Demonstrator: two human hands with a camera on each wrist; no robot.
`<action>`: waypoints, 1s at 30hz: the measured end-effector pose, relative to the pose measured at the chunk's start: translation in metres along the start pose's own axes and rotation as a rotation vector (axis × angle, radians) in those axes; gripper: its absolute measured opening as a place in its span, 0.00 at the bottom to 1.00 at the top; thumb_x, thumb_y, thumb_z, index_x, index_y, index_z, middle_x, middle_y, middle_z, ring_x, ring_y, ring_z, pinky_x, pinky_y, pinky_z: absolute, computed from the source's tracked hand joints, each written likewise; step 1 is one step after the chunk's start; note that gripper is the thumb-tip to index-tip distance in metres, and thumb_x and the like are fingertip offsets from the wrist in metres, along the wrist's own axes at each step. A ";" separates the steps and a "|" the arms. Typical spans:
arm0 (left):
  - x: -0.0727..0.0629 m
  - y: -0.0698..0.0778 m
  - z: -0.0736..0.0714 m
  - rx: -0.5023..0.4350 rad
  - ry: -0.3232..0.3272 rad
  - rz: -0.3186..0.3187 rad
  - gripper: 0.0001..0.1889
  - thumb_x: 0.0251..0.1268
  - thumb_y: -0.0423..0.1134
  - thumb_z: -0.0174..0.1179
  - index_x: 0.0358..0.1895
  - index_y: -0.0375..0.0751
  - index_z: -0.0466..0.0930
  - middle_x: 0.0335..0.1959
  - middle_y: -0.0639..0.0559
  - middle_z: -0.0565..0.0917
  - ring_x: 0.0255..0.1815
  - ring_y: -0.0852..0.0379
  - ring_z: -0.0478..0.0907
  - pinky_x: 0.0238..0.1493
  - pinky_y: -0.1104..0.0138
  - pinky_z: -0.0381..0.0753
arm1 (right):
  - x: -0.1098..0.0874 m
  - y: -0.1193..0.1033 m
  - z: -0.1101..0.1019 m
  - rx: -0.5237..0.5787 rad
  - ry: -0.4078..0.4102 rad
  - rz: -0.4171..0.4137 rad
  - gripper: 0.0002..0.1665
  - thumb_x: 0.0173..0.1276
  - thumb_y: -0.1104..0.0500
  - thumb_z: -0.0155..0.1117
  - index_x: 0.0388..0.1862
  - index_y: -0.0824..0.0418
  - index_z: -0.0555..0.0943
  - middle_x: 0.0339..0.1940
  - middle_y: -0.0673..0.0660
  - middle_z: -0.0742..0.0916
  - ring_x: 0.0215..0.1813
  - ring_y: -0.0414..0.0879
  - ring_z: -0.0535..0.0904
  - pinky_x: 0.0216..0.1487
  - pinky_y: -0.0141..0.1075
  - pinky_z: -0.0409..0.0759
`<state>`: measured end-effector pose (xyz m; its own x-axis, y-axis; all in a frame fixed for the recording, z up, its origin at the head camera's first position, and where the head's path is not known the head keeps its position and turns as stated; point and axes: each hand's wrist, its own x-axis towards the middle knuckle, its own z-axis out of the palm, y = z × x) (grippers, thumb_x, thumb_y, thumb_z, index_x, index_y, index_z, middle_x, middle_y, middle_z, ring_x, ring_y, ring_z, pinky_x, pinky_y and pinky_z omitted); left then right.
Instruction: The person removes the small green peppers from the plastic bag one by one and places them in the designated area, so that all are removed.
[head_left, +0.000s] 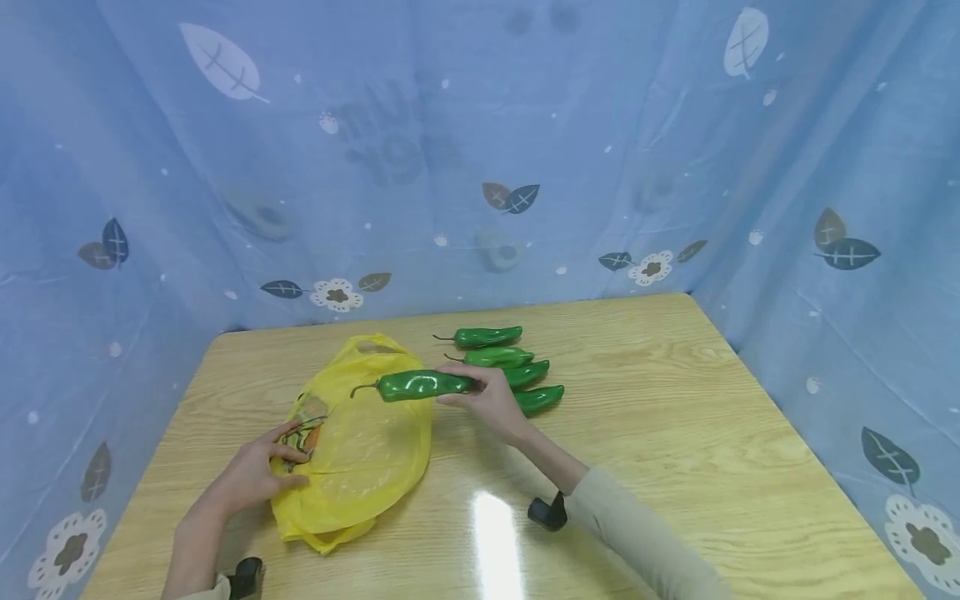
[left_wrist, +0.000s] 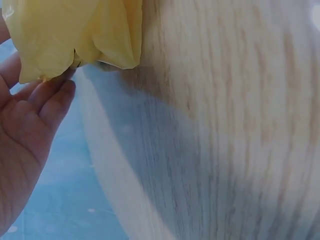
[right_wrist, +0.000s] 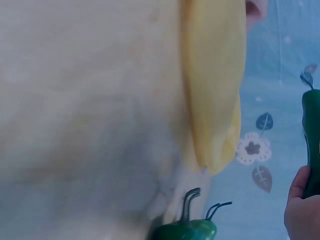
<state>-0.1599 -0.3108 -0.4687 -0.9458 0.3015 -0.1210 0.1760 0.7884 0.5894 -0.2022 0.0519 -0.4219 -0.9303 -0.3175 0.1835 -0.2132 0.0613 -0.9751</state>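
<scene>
A long green pepper [head_left: 422, 385] with a thin curved stem is held at its blunt end by my right hand [head_left: 491, 400], above the right part of a yellow plastic bag [head_left: 367, 467]. In the right wrist view the same green pepper [right_wrist: 311, 135] stands at the right edge, with fingers round its lower part. My left hand [head_left: 258, 475] holds the bag's left side, near a patch with dark stripes and orange. The left wrist view shows fingers [left_wrist: 57, 102] partly behind the yellow plastic; the thumb is mostly out of frame there.
Several more green peppers [head_left: 487, 337] lie in a column right of the bag, partly behind my right hand. The wooden table [head_left: 675, 433] ends at a blue leaf-print curtain [head_left: 450, 167] behind and at both sides.
</scene>
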 end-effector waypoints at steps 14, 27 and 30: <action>0.001 -0.002 0.001 0.018 0.015 0.012 0.18 0.47 0.45 0.74 0.41 0.38 0.88 0.68 0.31 0.63 0.65 0.23 0.56 0.57 0.32 0.61 | -0.101 0.004 -0.039 0.074 -0.015 0.041 0.26 0.56 0.66 0.71 0.55 0.70 0.80 0.60 0.63 0.80 0.64 0.49 0.74 0.61 0.34 0.74; -0.001 -0.003 -0.001 0.019 -0.015 0.008 0.18 0.47 0.44 0.74 0.42 0.38 0.87 0.69 0.30 0.60 0.65 0.22 0.55 0.55 0.31 0.63 | -0.186 0.007 -0.062 0.213 -0.020 0.195 0.28 0.57 0.68 0.70 0.57 0.74 0.76 0.61 0.59 0.79 0.60 0.34 0.75 0.59 0.31 0.74; 0.003 -0.002 -0.002 0.022 -0.027 0.019 0.19 0.47 0.44 0.74 0.42 0.38 0.87 0.69 0.29 0.60 0.64 0.21 0.55 0.54 0.32 0.65 | -0.202 0.011 -0.070 0.272 -0.055 0.105 0.27 0.58 0.72 0.67 0.58 0.73 0.76 0.59 0.48 0.81 0.61 0.34 0.75 0.58 0.29 0.74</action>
<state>-0.1635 -0.3125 -0.4689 -0.9344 0.3309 -0.1315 0.2002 0.7936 0.5745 -0.0374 0.1835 -0.4613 -0.9241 -0.3737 0.0801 -0.0221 -0.1570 -0.9873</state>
